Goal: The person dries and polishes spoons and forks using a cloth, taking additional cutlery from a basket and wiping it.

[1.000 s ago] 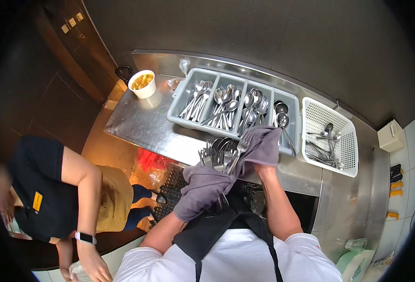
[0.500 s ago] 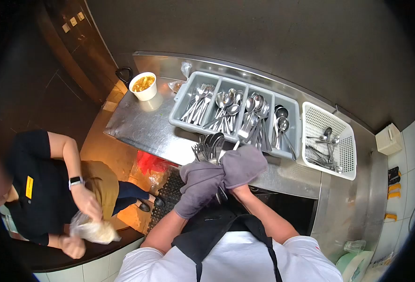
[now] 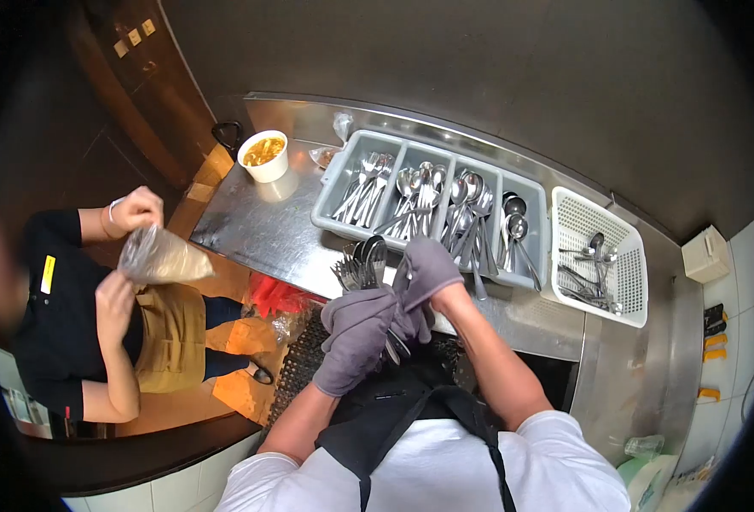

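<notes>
Both hands are covered by a grey cloth (image 3: 356, 320). My left hand (image 3: 350, 350) is closed through it around a bunch of forks and spoons (image 3: 362, 264), heads up, handle ends showing below. My right hand (image 3: 432, 277), also under cloth, is closed at the right side of the bunch; the cloth hides its fingers and whatever cutlery may be inside. Just beyond the hands stands a grey cutlery tray (image 3: 330, 226). Its compartments hold forks (image 3: 365, 188) at the left, then spoons (image 3: 413, 196), more spoons (image 3: 466, 200), and larger dark-bowled spoons (image 3: 514, 224) at the right.
A white perforated basket (image 3: 633, 282) with loose cutlery sits right of the tray. On the steel counter (image 3: 258, 226), a white tub of soup (image 3: 264, 158) and a small plastic bag (image 3: 326, 156) stand at the left. A co-worker (image 3: 61, 299) at the left holds a clear bag (image 3: 164, 256).
My right hand has turned upward, its cloth now narrower beside the bunch. The bunch has shifted slightly left. A handle now juts over the tray's front edge. The co-worker has raised the bag.
</notes>
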`<state>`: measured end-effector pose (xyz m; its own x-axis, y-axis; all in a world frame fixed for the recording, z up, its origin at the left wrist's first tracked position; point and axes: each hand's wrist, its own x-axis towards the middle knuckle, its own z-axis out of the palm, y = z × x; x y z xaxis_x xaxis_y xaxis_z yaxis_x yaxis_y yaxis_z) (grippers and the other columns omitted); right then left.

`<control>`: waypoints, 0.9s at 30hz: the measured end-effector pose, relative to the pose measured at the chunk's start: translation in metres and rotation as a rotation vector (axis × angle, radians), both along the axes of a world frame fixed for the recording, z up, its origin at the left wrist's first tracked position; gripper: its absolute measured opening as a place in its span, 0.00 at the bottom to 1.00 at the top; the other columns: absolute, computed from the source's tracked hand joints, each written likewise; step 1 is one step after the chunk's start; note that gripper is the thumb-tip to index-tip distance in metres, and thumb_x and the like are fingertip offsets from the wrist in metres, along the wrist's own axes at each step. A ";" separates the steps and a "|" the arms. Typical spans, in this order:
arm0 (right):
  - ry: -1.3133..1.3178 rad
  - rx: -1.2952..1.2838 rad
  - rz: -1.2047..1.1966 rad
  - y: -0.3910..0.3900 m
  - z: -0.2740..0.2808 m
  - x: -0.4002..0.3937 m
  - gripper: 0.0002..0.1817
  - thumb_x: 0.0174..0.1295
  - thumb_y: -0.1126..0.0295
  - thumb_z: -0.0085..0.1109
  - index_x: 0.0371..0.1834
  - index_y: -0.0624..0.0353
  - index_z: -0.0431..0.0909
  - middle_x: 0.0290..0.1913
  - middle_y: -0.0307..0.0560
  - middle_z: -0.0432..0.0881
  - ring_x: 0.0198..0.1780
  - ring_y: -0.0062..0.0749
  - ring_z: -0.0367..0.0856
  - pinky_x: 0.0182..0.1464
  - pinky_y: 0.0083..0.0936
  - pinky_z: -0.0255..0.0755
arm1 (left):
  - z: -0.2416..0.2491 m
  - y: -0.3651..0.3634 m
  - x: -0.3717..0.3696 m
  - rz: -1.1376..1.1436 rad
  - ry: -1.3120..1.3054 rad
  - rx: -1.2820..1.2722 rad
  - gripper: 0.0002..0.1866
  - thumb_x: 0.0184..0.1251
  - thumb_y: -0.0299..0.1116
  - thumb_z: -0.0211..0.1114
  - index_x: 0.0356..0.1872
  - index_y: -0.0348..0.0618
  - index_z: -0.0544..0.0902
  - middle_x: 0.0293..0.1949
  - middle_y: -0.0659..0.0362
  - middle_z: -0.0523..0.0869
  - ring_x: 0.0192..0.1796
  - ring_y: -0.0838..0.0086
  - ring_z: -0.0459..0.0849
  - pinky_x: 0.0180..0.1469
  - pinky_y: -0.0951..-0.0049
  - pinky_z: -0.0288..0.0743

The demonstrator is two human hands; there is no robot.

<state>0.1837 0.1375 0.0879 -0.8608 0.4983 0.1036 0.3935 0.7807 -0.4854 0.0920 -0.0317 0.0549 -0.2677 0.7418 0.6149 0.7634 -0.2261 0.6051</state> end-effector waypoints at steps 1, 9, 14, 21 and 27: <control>0.012 0.002 0.015 0.004 -0.008 0.004 0.11 0.32 0.72 0.66 0.23 0.63 0.80 0.29 0.63 0.78 0.36 0.59 0.78 0.40 0.42 0.73 | 0.004 -0.001 0.002 -0.008 -0.012 -0.027 0.07 0.58 0.25 0.64 0.38 0.41 0.85 0.34 0.56 0.84 0.38 0.65 0.83 0.42 0.68 0.77; 0.433 -0.595 -0.145 -0.014 -0.026 0.054 0.06 0.49 0.83 0.52 0.27 0.60 0.77 0.28 0.42 0.77 0.31 0.27 0.74 0.33 0.22 0.68 | 0.043 -0.003 0.010 0.030 0.179 -0.041 0.12 0.59 0.23 0.64 0.45 0.38 0.84 0.38 0.57 0.85 0.42 0.67 0.83 0.46 0.70 0.77; 1.038 -1.761 -0.704 0.008 -0.005 0.058 0.03 0.66 0.73 0.48 0.33 0.57 0.70 0.32 0.36 0.72 0.31 0.24 0.70 0.36 0.25 0.70 | 0.043 0.014 0.020 -0.101 0.135 -0.110 0.10 0.57 0.24 0.65 0.41 0.39 0.85 0.41 0.57 0.84 0.46 0.67 0.82 0.48 0.70 0.76; 0.738 -1.348 -0.286 -0.047 -0.041 0.100 0.16 0.58 0.78 0.61 0.50 0.64 0.74 0.47 0.45 0.80 0.47 0.26 0.79 0.53 0.27 0.74 | 0.036 0.020 0.022 -0.173 0.104 -0.195 0.10 0.49 0.26 0.66 0.35 0.41 0.83 0.33 0.55 0.84 0.38 0.63 0.83 0.46 0.66 0.74; 0.333 -0.500 -0.124 -0.034 -0.033 0.117 0.17 0.52 0.65 0.69 0.38 0.65 0.76 0.31 0.50 0.80 0.32 0.36 0.78 0.38 0.28 0.73 | 0.030 0.017 0.024 -0.207 0.158 -0.166 0.12 0.49 0.27 0.67 0.38 0.42 0.84 0.36 0.55 0.84 0.44 0.63 0.81 0.49 0.65 0.73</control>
<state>0.3003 0.1034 0.0551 -0.7550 0.6502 0.0850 0.2309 0.3849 -0.8936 0.1165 -0.0143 0.0846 -0.0114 0.8645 0.5025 0.7992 -0.2942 0.5242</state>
